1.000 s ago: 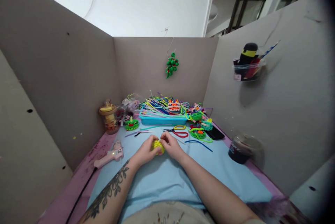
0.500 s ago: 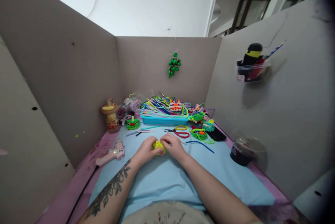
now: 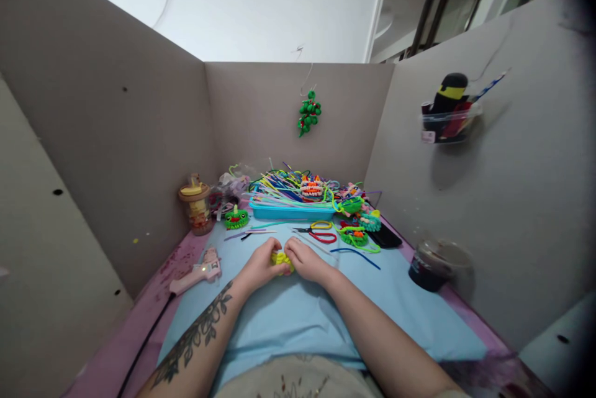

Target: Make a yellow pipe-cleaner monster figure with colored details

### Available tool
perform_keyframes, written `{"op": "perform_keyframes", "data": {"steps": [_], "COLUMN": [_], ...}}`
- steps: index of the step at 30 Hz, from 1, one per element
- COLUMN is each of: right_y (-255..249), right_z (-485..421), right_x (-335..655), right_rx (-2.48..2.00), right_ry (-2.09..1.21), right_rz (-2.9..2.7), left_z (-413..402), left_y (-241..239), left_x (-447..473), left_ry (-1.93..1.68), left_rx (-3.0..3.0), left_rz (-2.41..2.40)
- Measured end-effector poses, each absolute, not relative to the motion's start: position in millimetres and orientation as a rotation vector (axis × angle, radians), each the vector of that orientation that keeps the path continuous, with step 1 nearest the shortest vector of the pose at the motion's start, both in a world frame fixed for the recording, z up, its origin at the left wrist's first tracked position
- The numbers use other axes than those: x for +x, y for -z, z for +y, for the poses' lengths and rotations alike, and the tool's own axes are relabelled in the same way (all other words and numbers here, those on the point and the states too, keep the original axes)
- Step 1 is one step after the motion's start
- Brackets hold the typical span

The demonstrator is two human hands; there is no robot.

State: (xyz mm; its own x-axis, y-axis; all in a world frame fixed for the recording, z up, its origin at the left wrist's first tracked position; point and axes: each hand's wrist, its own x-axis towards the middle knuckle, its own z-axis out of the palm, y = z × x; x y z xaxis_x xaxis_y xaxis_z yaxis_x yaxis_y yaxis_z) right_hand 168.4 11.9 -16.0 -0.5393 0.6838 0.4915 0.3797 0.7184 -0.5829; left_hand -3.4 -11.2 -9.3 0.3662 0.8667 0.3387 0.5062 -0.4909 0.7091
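Left hand (image 3: 259, 267), right hand (image 3: 307, 261): both curled nearly closed, fingertips meeting on yellow fuzzy-wire piece (image 3: 281, 258), held low over middle of surface (image 3: 298, 323).

We judge work goes best thus: left hand braces piece, right hand makes small turns, wrists rest on surface, coils drawn snug.

Red-handled scissors (image 3: 320, 236) just beyond hands. Pink glue gun (image 3: 195, 274) near left edge. Blue tray (image 3: 288, 213) of coloured stems at far edge. Dark jar (image 3: 431, 264) at right edge.

Fingers hide most of piece. We cannot make out its shape or any loose end.
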Motion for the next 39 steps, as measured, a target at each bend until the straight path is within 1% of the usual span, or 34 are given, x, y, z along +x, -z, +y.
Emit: {"op": "perform_keyframes", "data": {"steps": [6, 10, 14, 17, 26, 39], "right_y": [21.4, 19.1, 16.0, 16.4, 22.6, 14.9], "right_z": [15.0, 15.9, 16.1, 17.2, 25.1, 18.5], "right_x": [166.5, 166.2, 167.7, 169.6, 174.3, 169.8], "right_rx": [-0.88, -0.943, -0.901, -0.867, -0.894, -0.954], "right_ry": [-0.587, -0.765, -1.0, -1.077, -1.069, -1.005], "right_rz": [-2.116, -1.946, -1.854, -1.811, -1.762, -1.808], "left_z": [-9.4, -7.3, -6.5, -7.2, -8.2, -11.0], "left_y": [9.5, 9.7, 8.8, 7.6, 4.3, 5.1], "left_x": [-3.4, -4.0, -4.4, -4.0, -3.7, -3.6], "left_ry": [-0.974, -0.998, -1.003, -1.019, -1.011, -0.995], "left_rx": [2.179, 2.153, 2.115, 2.096, 2.077, 2.17], "left_rz": [1.187, 1.221, 1.231, 1.237, 1.242, 1.209]}}
